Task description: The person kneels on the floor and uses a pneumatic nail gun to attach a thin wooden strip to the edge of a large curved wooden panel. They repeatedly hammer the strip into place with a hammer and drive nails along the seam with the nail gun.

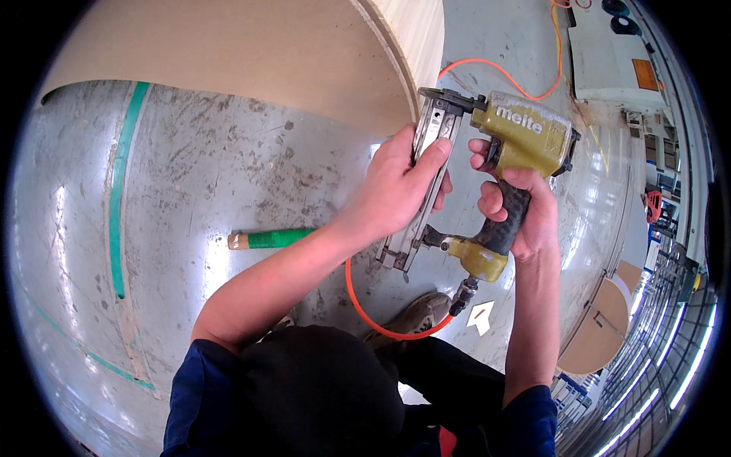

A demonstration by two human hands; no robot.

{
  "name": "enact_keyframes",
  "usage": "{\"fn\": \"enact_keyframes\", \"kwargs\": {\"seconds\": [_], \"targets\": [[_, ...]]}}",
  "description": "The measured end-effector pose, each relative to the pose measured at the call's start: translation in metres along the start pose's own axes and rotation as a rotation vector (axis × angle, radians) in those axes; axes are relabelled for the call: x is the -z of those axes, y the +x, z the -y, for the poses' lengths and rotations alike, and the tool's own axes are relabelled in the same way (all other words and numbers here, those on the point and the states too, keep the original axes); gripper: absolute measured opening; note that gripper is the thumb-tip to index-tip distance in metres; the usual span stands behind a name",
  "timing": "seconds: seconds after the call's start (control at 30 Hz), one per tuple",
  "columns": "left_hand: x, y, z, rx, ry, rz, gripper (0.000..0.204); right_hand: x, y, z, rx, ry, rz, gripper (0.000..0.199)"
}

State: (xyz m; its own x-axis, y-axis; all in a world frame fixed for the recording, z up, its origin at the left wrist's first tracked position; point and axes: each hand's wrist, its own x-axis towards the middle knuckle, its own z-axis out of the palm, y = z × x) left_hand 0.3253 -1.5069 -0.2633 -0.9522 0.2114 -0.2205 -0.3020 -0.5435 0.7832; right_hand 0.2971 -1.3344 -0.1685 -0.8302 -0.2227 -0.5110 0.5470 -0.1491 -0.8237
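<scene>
Between my two hands is a pneumatic nail gun (525, 137) with an olive-gold body and a black grip. My right hand (537, 209) is closed round the grip, its forefinger close to the trigger. The fingers of my left hand (403, 183) clasp the silver magazine (438, 145), thumb on its face. The gun's black nose points up and left, next to the rim of a large round wooden panel piece (266, 46). An orange air hose (358, 305) joins the fitting at the bottom of the grip and loops down to the left.
A green-wrapped roll or tube (278, 238) lies on the grey floor (190, 175), left of my shoe (422, 312). Green tape (120, 190) marks the floor at left. More orange hose (502, 68) runs behind the gun. A round board (598, 324) stands at right.
</scene>
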Motion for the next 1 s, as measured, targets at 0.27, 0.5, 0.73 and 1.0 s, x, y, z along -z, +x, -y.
{"fn": "enact_keyframes", "kwargs": {"seconds": [0.27,0.5,0.73,1.0], "targets": [[-0.005,-0.003,-0.002,0.005,-0.015,0.01,0.027,0.0,-0.005,0.003,0.016,0.028,-0.006,0.05],[-0.007,-0.008,-0.018,-0.05,-0.033,0.028,0.027,-0.017,-0.014,0.017,0.08,0.016,0.058,0.05],[-0.003,-0.01,-0.031,-0.079,-0.075,0.013,0.027,-0.032,-0.011,0.025,0.099,-0.058,0.062,0.049],[-0.001,-0.01,-0.032,-0.083,-0.087,0.014,0.029,-0.035,-0.009,0.027,0.078,-0.062,0.06,0.048]]}}
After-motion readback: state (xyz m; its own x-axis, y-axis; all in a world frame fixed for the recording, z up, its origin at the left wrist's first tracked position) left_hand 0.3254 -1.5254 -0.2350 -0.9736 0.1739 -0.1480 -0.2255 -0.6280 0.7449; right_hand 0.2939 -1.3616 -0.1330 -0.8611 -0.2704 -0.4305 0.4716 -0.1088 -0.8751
